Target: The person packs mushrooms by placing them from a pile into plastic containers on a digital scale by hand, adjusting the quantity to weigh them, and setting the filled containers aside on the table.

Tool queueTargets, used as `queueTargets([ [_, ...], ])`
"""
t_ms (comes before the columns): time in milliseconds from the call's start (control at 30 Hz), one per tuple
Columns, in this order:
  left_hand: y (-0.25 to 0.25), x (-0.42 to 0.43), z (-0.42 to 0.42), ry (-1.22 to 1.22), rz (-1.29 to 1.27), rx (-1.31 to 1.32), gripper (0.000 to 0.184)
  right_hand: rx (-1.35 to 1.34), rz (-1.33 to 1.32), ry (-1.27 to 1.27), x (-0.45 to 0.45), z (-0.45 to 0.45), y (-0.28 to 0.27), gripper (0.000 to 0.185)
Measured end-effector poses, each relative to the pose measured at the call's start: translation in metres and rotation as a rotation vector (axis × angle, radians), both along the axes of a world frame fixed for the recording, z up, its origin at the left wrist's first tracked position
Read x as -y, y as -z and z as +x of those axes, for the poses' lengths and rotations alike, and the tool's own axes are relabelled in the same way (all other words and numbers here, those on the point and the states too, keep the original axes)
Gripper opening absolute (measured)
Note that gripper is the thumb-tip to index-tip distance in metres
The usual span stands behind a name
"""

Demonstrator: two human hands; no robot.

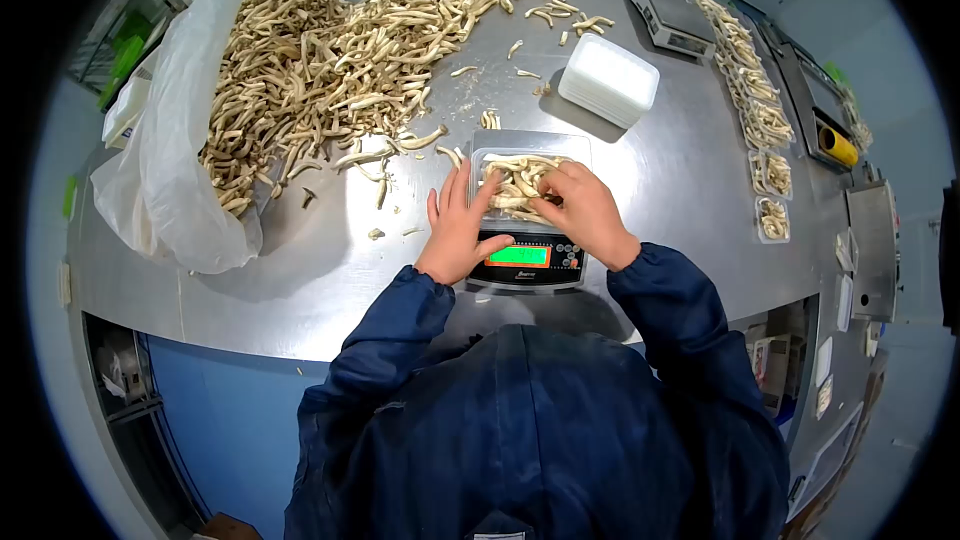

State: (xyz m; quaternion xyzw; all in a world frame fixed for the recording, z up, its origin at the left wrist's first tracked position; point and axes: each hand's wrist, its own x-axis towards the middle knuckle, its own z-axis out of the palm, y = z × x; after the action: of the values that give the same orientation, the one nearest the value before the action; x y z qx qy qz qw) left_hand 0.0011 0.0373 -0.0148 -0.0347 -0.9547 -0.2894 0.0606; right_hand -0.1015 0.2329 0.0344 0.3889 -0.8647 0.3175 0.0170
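Observation:
A clear plastic tray [583, 152] holding pale, long mushrooms [515, 185] rests on a digital scale [527, 275] with a lit green display. My left hand [457, 228] is at the tray's left side, its fingers spread and the fingertips beside the mushrooms. Over the right part of the tray, my right hand [588, 208] has its thumb and fingers pinched together on mushrooms in the tray. A big heap of loose mushrooms [330, 70] lies on the steel table to the left, partly in an opened white plastic bag [165, 180].
Behind the scale stands a stack of white trays [608, 80]. A second scale [672, 22] is at the back right. Filled trays [772, 176] form a row along the right. Stray mushrooms [380, 185] lie between the heap and the scale. The steel table's front edge [270, 352] curves before me.

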Motion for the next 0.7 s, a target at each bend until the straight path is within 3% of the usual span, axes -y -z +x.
queueTargets([
  [133,-0.002,-0.009,0.003,0.007,-0.093,-0.003,0.082,-0.025,0.035,0.024,0.007,-0.002,0.006,0.017],
  [400,0.002,-0.006,0.005,-0.003,-0.11,0.007,0.081,0.527,-0.142,0.05,-0.01,-0.037,-0.006,0.019],
  [500,0.001,-0.006,0.007,-0.029,-0.049,-0.001,0.084,0.61,-0.134,0.007,-0.004,-0.041,-0.006,0.022],
  [600,0.001,-0.003,0.008,-0.042,0.007,-0.03,0.086,0.423,-0.086,-0.067,0.011,-0.036,-0.008,0.019],
  [700,0.002,0.0,0.007,-0.045,0.002,-0.032,0.087,-0.034,0.04,-0.099,0.02,-0.032,0.0,0.015],
])
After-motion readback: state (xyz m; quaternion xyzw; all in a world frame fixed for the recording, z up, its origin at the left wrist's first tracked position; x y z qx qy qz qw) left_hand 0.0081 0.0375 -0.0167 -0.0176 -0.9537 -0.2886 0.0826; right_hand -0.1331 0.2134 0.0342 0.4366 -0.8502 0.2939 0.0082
